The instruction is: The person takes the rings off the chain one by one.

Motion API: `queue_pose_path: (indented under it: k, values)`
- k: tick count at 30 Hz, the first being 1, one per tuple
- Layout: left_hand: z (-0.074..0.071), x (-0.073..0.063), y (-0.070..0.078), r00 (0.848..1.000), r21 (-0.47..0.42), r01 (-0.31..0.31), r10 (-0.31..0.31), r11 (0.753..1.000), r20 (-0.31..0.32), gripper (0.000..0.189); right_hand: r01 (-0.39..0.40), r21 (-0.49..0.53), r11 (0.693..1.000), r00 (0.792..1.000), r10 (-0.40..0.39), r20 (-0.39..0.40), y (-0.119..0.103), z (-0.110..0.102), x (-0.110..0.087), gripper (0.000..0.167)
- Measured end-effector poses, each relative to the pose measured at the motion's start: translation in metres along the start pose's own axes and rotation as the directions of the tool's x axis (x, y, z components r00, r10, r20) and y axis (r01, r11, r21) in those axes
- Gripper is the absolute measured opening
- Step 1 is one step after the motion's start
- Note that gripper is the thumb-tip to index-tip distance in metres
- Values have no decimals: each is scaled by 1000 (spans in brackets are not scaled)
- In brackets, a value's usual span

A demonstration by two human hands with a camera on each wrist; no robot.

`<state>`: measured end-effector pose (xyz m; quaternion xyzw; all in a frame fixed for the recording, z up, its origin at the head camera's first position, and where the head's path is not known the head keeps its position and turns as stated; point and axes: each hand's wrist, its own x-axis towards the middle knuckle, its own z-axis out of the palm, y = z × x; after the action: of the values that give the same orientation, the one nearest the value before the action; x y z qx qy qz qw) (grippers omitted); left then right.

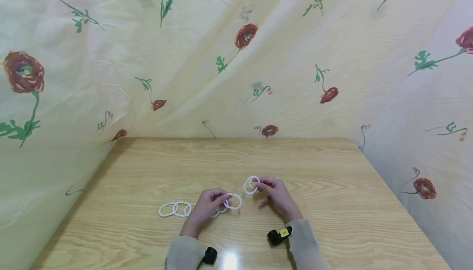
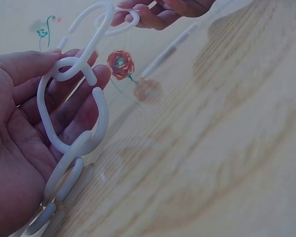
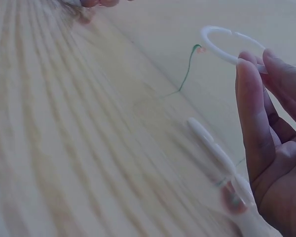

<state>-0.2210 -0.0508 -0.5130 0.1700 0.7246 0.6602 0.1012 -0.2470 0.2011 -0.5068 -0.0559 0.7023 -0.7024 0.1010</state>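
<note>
The left hand (image 1: 206, 207) pinched the end link (image 1: 241, 201) of a white plastic chain (image 1: 176, 208) trailing onto the wood-grained worktop (image 1: 332, 179), the right hand (image 1: 278, 196) pinched a loose white plastic ring (image 3: 207, 43) nearby, and turning that ring's narrow gap squarely toward the link seemed wise.

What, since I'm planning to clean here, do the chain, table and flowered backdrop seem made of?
Chain: probably smooth plastic, slightly shiny; its evenly white, rounded links carry soft highlights.
Table: wood or wood-look laminate, glossy; streaky grain shows, with a bright reflection.
Backdrop: likely fabric, possibly plastic sheeting, faintly lustrous; it wrinkles and drapes in soft folds.
</note>
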Motion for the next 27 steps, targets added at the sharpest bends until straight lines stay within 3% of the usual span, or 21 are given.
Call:
queue_pose_path:
  k: [8,16,27]
  values:
    - [-1,0,-1,1000,9,-14,14,1000,5,27,3,36,999,999,-2,-33,0,-9,1,42]
    - [0,1,-1,1000,7,-8,8,1000,6,28,2,75,997,996,4,-91,-5,-16,-3,28]
    - [0,1,-1,1000,-2,-4,4,1000,4,27,4,89,996,991,8,-134,-5,-27,-4,35]
